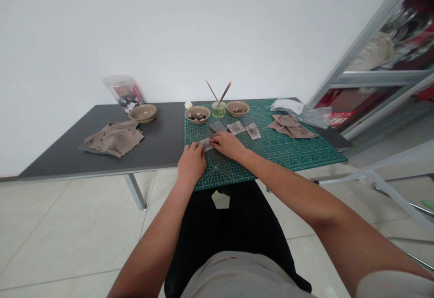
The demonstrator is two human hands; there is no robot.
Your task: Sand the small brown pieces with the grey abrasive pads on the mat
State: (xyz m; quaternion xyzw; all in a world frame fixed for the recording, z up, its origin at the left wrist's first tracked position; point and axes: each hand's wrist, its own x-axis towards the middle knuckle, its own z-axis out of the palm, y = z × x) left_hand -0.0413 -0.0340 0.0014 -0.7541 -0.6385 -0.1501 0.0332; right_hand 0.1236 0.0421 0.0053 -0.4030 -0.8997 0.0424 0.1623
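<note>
A small greyish patterned piece (205,144) lies on the green cutting mat (288,153), between my two hands. My left hand (191,162) touches its left end, fingers bent and close together. At its right end my right hand (228,144) pinches the edge with fingertips. Just beyond are a plain grey piece (217,126) and two similar patterned pieces, one pale and speckled (236,128), the other (253,131) farther right. Behind them stand a bowl of dark bits (197,115), a green glass jar (219,110) with thin sticks, and a second bowl (238,108).
On the dark table (162,144) at left are a crumpled brown cloth (115,138), another bowl (143,113) and a clear plastic jar (124,92). A second cloth (290,126) and a plastic bag (305,111) lie at right. A small white lid (188,105) sits near the wall.
</note>
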